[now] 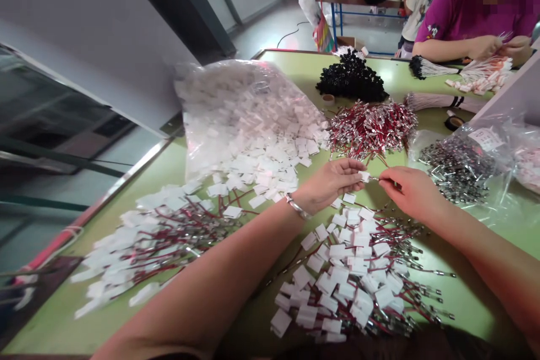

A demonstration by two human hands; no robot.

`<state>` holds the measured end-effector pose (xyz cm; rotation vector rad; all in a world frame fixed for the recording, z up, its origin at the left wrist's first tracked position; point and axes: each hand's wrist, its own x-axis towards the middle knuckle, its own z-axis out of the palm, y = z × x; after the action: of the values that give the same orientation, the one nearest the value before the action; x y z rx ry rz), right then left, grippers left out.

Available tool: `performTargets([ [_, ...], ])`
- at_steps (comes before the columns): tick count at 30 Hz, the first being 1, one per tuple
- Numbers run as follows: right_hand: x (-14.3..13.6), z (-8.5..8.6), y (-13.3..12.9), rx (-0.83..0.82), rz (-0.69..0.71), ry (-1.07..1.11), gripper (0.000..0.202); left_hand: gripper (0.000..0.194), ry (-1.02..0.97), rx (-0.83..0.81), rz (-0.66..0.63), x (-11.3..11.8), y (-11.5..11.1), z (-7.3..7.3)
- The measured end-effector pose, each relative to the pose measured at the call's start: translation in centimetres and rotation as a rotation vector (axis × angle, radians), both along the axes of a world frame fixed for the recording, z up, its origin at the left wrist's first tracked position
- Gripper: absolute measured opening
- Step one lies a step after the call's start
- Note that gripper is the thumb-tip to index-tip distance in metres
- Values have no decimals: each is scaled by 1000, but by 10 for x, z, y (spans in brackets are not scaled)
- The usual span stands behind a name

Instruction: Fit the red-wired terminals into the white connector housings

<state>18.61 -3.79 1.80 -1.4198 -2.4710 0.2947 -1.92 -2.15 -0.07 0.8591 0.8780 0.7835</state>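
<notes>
Head view shows our left fingers (353, 179) pinching a white connector (365, 176) over the desk (297, 67), our right fingers (387, 179) pinched around a thin lead (373, 179) beside it — a crooked angle, we judge, could bend that lead.

At the counter's (291, 64) far side sits a black heap (351, 77), a tan tape roll (328, 99) just beside it. To the right lie a white wire bundle (447, 101) and, nearer, a black tape roll (454, 122). A person in purple (453, 14) is far right; a striped bag (323, 35) is farther left.
</notes>
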Motion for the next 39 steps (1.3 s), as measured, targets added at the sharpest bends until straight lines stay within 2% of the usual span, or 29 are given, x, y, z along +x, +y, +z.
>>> performTargets([
  [11,4,-2,-3,173,7,-16,20,13,23,-49,-34,-4,2,0],
  [17,-1,-7,-6,323,67,-165,27,16,73,-31,-66,1,0,1],
  [23,-5,-2,-8,233,57,-220,23,25,163,52,-98,4,-3,6],
  [29,-8,4,-8,90,76,-315,23,23,221,114,-157,-2,0,4],
  [33,-13,2,-8,51,114,-360,19,20,277,159,-187,-2,-1,5],
  [39,-13,-7,-12,63,178,-304,17,16,379,225,-206,1,-6,17],
])
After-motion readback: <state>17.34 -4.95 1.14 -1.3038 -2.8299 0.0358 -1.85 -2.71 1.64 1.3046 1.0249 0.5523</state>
